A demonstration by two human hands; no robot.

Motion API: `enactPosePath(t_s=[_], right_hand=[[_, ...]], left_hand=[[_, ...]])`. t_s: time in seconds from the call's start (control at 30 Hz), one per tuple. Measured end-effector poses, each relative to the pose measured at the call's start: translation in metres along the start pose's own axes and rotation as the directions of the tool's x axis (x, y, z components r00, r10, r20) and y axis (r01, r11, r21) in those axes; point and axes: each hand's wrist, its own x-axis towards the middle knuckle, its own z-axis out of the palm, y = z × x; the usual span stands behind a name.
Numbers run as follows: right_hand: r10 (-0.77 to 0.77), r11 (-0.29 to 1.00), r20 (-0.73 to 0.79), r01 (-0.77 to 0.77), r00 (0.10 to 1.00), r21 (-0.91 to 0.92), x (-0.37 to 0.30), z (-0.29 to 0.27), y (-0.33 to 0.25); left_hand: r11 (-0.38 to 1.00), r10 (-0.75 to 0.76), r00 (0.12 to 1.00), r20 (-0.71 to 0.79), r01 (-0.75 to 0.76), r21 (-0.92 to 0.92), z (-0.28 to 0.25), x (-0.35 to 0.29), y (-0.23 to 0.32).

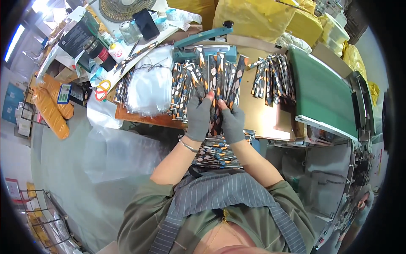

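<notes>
Patterned packets point(218, 74), slim, dark, too overlapped to count. One heap point(216, 154) below the edge of the tabletop point(253, 120), between the forearms. Hands, two, grey-gloved, thumb tips bare: left hand point(197, 119) and right hand point(233, 123), both grips grasping one bunch of packets above the tabletop. Further packets lie to left and right. Clear plastic bags point(150, 91), one stack, at left. Scissors point(102, 89), one pair. Teal lever device point(203, 38), one, beyond the bunch. Black phone point(146, 24), one. Fan point(122, 8), one.
</notes>
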Motion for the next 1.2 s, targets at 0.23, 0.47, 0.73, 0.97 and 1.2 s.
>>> enactPosePath(t_s=[0.23, 0.47, 0.73, 0.97, 1.2], right_hand=[[0.058, 0.978, 0.125, -0.031, 0.990, -0.206, 0.069, 0.026, 0.016], [-0.003, 0.584, 0.264, 0.216, 0.965, -0.783, 0.148, 0.039, 0.015], [-0.440, -0.117, -0.165, -0.238, 0.883, -0.964, 0.265, -0.247, -0.047], [-0.234, 0.283, -0.487, -0.421, 0.841, -0.862, 0.273, -0.232, -0.035], [0.137, 0.871, -0.253, -0.238, 0.958, -0.429, 0.255, -0.242, -0.011]], left_hand=[[0.964, -0.008, 1.000, -0.004, 0.008, 0.265, -0.028, 0.065, 0.005], [0.602, 0.249, 0.949, -0.193, 0.004, 0.799, -0.095, 0.147, 0.013], [0.582, 0.351, 0.790, 0.503, -0.605, 0.543, 0.051, 0.114, -0.003], [0.162, 0.094, 0.773, 0.627, -0.633, 0.757, 0.171, 0.223, -0.148], [0.803, -0.462, 0.849, 0.257, 0.277, 0.528, 0.201, 0.194, -0.198]])
